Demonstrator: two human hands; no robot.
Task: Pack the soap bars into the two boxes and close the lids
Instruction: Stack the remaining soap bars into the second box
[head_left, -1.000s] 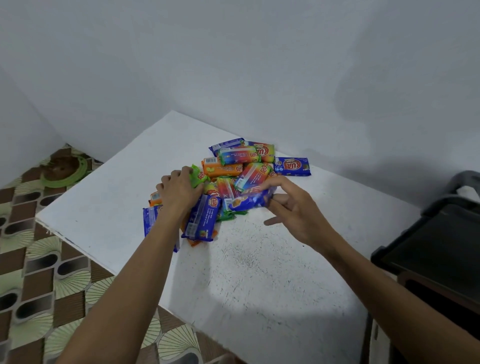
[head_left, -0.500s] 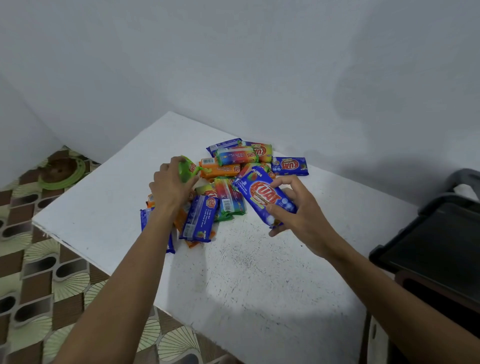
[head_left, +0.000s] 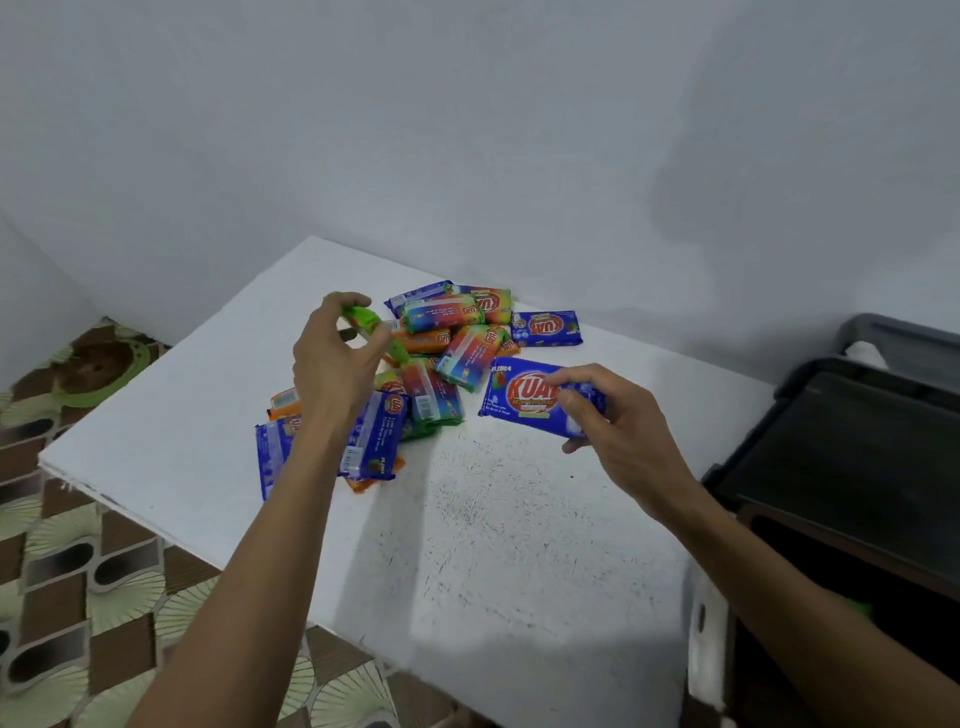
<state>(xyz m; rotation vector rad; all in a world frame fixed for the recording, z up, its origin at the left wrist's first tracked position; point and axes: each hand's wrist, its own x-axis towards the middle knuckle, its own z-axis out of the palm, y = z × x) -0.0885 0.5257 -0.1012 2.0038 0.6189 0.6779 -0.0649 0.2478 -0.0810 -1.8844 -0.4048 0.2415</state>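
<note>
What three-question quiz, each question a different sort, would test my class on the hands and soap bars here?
1. True or false: the right hand holds a blue soap bar.
2. The left hand grips a second bar. Its colour: A green, B white, C black?
3. Fill in: the other bars lie piled on the white ____.
Key: 1 true; 2 A; 3 table.

Glossy, crinkled plastic wrap on blue bar, green bar and pile. Matt white top on table, rough, flecked with dark scuffs. Smooth matt paint on wall. Smooth patterned covering on floor. Matt dark plastic on box.
</note>
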